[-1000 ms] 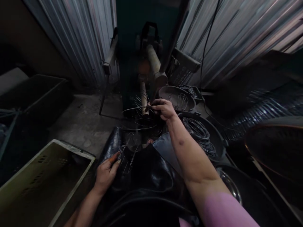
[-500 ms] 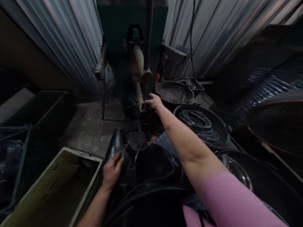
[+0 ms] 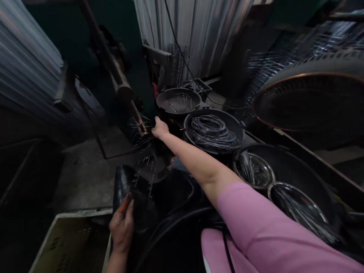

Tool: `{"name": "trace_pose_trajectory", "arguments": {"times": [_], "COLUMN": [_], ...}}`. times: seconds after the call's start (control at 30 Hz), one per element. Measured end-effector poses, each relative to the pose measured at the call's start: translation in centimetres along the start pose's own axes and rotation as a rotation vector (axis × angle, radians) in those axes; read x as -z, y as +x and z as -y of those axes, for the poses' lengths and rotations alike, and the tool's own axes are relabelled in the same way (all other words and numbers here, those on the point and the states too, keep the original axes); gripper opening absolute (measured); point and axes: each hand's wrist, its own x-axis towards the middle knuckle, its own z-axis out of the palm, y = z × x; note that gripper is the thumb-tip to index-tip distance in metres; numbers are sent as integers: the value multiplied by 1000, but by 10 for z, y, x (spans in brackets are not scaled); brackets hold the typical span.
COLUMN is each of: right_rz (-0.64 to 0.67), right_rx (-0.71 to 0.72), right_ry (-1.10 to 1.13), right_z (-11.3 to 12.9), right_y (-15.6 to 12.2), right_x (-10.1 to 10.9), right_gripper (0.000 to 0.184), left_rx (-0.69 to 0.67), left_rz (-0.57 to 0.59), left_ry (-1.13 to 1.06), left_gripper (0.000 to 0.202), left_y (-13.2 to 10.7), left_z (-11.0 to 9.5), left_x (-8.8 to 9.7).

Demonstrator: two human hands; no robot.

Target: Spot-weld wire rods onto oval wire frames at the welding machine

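My left hand point(image 3: 122, 223) is low at the left, thumb and fingers closed on the near end of a wire frame point(image 3: 150, 185). The frame has small bent prongs and stretches away over the dark apron covering my lap. My right arm reaches far forward, with my right hand point(image 3: 160, 128) just beside the tip of a metal rod of a machine point(image 3: 136, 117). Its fingers are curled, and what they pinch, if anything, is hidden. Thin bright wire-like lines fan out around the rod tip; dimness blurs them.
A pan holds coiled wire point(image 3: 214, 131); behind it a shallower pan point(image 3: 178, 101) holds a wire piece. At right, metal bowls point(image 3: 257, 170) contain short rods. A yellowish crate point(image 3: 81, 214) stands lower left. A large round guard point(image 3: 309, 98) and stacked wire racks fill the right.
My view has swung to the right, so the machine and crate sit further left and more bowls show. My right hand stays by the rod tip; my left still grips the wire frame.
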Motion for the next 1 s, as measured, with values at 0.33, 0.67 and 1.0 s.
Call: {"name": "trace_pose_trajectory", "arguments": {"times": [0.33, 0.67, 1.0], "right_rz": [-220, -419, 56], "right_rx": [-123, -224, -122], "right_ry": [13, 20, 370], "right_z": [-156, -208, -155], "right_y": [-35, -34, -167], "right_x": [115, 134, 126], "right_gripper": [34, 53, 49], "left_rx": [407, 791, 646], "left_rz": [94, 407, 119], "left_ry": [-766, -963, -1136], "left_gripper": [34, 31, 18], "left_y": [45, 34, 53], "left_z": [-90, -66, -59], "left_x": [-31, -100, -60]}}
